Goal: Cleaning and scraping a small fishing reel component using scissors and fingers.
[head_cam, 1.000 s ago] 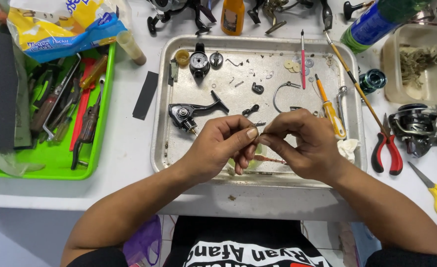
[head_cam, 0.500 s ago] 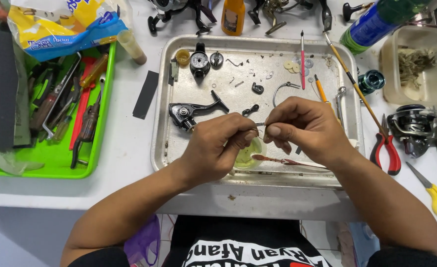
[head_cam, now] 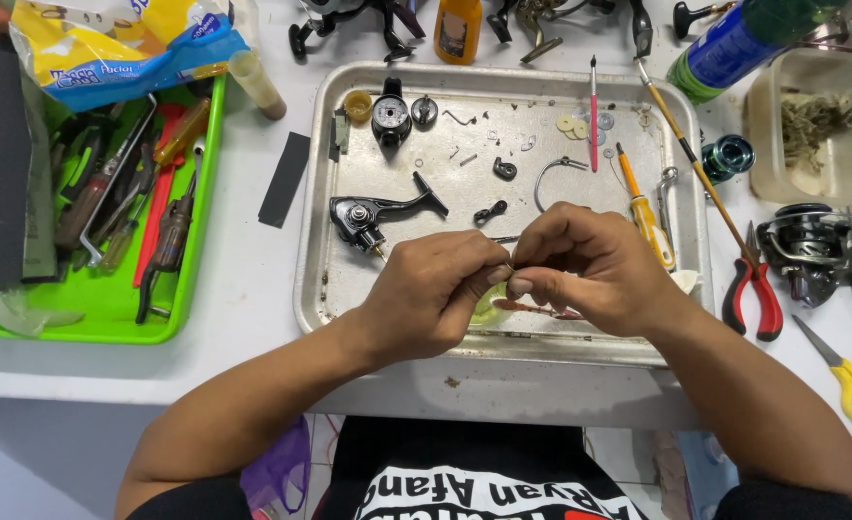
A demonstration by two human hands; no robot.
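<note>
My left hand (head_cam: 435,294) and my right hand (head_cam: 585,265) meet fingertip to fingertip over the front of a metal tray (head_cam: 322,279). Together they pinch a tiny metal part (head_cam: 509,269), mostly hidden by the fingers. Under the hands lie a small yellow-green round lid (head_cam: 488,306) and a thin reddish tool (head_cam: 541,310). A black fishing reel handle arm (head_cam: 378,212) lies on the tray just left of my left hand. Small washers, springs and clips are scattered across the tray's far half.
A green tray (head_cam: 108,299) of screwdrivers and pliers sits at left. Red-handled pliers (head_cam: 753,294), a reel body (head_cam: 811,250), yellow scissors (head_cam: 850,376) and a clear tub (head_cam: 816,125) lie at right. A yellow screwdriver (head_cam: 645,214) rests beside my right hand. Bottles and reel parts line the far edge.
Both hands stayed together over the tray's front while the fingers shifted on the small part. The reddish tool left the fingers and now lies on the tray beneath them.
</note>
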